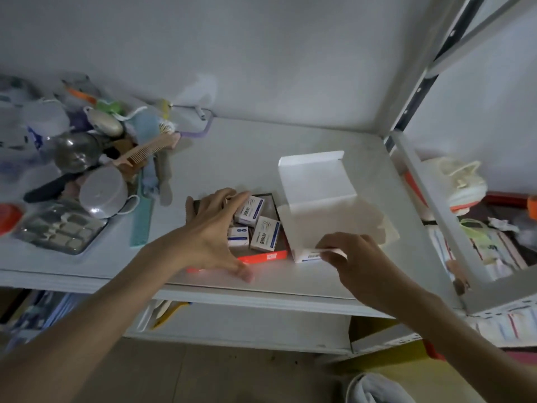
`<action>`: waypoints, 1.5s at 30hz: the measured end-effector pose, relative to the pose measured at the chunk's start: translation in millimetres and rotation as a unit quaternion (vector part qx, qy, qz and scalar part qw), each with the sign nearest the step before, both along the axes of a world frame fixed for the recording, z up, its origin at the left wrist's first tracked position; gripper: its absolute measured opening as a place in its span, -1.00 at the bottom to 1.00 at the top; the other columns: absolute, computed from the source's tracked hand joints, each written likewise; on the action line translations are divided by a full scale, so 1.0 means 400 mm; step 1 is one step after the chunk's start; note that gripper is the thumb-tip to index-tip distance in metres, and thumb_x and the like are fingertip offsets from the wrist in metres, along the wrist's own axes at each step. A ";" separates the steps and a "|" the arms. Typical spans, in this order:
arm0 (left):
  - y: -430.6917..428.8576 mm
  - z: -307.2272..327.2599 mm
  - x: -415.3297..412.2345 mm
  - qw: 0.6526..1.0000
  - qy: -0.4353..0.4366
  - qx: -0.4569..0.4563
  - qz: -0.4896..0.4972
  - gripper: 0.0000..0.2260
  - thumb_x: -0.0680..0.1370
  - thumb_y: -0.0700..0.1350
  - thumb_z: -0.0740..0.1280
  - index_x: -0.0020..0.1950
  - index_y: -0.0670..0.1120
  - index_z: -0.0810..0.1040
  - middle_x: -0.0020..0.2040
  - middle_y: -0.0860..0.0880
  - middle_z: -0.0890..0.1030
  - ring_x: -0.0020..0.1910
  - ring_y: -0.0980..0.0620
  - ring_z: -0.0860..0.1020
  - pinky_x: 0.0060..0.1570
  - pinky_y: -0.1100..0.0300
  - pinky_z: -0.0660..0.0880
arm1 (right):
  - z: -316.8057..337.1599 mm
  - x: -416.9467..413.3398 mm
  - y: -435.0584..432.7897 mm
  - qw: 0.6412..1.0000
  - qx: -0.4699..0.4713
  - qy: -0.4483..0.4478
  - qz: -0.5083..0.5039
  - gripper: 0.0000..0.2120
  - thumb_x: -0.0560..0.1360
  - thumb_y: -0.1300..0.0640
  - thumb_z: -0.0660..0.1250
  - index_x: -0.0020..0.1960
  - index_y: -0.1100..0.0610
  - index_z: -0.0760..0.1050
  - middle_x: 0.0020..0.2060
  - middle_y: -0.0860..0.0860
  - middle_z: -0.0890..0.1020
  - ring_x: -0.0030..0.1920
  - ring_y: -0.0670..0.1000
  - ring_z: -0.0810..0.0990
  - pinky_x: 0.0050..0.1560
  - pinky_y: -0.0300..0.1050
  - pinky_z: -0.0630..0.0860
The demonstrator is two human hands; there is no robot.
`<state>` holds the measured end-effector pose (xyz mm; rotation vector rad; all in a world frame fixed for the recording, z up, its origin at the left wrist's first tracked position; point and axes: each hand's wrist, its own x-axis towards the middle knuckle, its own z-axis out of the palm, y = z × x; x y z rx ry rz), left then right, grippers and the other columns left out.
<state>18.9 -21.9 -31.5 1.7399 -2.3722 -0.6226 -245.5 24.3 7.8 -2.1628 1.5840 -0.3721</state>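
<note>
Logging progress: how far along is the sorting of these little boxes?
Done: the white carton stands open. In hand: the left hand spreads over the orange-edged tray; the right hand holds the carton's front edge. Left: at least three small boxes lie in the tray, probably to move.

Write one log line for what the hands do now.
left hand: open, reaching over small boxes in tray | right hand: pinching front of open white box | place: shelf
</note>
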 end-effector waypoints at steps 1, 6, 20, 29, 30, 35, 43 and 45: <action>-0.004 0.002 -0.001 1.000 0.013 0.005 -0.005 0.33 -0.09 0.48 0.47 0.53 0.17 -0.12 0.50 0.10 -0.01 0.51 -0.04 -0.04 0.47 -0.16 -0.12 | 0.001 0.006 0.013 1.000 0.005 0.000 0.004 -0.83 0.52 0.24 0.29 0.05 0.09 0.59 0.05 -0.03 0.61 -0.01 -0.13 0.42 -0.03 -0.60 0.24; -0.011 0.021 0.000 0.990 0.143 0.001 -0.007 0.17 0.00 0.37 0.56 0.50 0.13 0.11 0.43 0.12 0.21 0.39 0.12 0.15 0.38 0.04 0.20 | 0.037 0.036 0.030 0.999 0.009 0.037 -0.020 -0.78 0.50 -0.03 0.31 0.13 -0.07 0.52 0.09 -0.18 0.55 0.04 -0.17 0.41 0.18 -0.23 0.33; 0.033 0.028 0.038 0.988 0.091 -0.124 0.002 -0.78 0.37 -0.07 0.53 -0.03 0.06 0.61 -0.15 0.30 0.39 -0.09 0.21 0.31 -0.11 0.43 0.27 | 0.044 0.218 -0.115 0.969 -0.010 0.215 0.124 -0.56 0.31 -0.37 0.24 -0.25 0.02 0.29 -0.18 0.03 0.46 -0.01 0.14 0.49 0.22 0.07 0.23; 0.070 0.059 0.048 0.970 0.204 -0.095 0.094 -0.78 0.36 -0.17 0.56 -0.05 -0.01 0.64 -0.12 0.09 0.69 -0.16 0.23 0.62 -0.23 0.45 0.46 | 0.050 0.183 -0.126 0.994 -0.069 0.065 0.060 -0.53 0.25 -0.19 0.41 0.02 0.08 0.46 -0.10 0.03 0.65 -0.05 0.13 0.58 -0.09 -0.14 0.31; 0.076 0.069 0.044 0.967 0.214 -0.099 0.097 -0.77 0.35 -0.19 0.56 -0.05 -0.02 0.64 -0.12 0.10 0.69 -0.15 0.24 0.62 -0.24 0.47 0.46 | 0.056 0.177 -0.123 0.996 -0.068 0.043 0.034 -0.52 0.24 -0.20 0.41 0.02 0.06 0.46 -0.10 0.03 0.65 -0.06 0.12 0.57 -0.12 -0.13 0.37; 0.097 0.137 -0.023 0.952 0.237 -0.187 0.055 -0.76 0.33 -0.19 0.58 -0.07 -0.07 0.63 -0.14 0.09 0.66 -0.23 0.04 0.59 -0.36 0.26 0.51 | 0.134 0.061 -0.106 0.987 -0.032 -0.110 -0.112 -0.64 0.22 -0.19 0.44 -0.15 0.04 0.55 -0.26 -0.08 0.69 -0.22 -0.05 0.64 -0.19 -0.02 0.60; 0.089 0.129 -0.245 0.947 0.161 -0.264 -0.088 -0.78 0.32 -0.23 0.56 -0.07 -0.13 0.66 -0.13 -0.01 0.61 -0.23 0.00 0.59 -0.35 0.08 0.56 | 0.090 -0.094 -0.082 0.987 0.078 -0.045 -0.135 -0.72 0.31 -0.12 0.48 -0.37 0.09 0.59 -0.52 -0.11 0.61 -0.62 -0.14 0.46 -0.64 -0.40 0.28; 0.084 0.113 -0.282 0.961 0.120 -0.232 -0.096 -0.76 0.28 -0.23 0.58 -0.09 -0.11 0.66 -0.17 -0.01 0.58 -0.28 0.00 0.57 -0.39 0.19 0.49 | 0.059 -0.110 -0.089 0.988 0.081 -0.018 -0.132 -0.80 0.32 -0.08 0.49 -0.20 0.03 0.62 -0.36 -0.17 0.63 -0.58 -0.15 0.49 -0.62 -0.42 0.32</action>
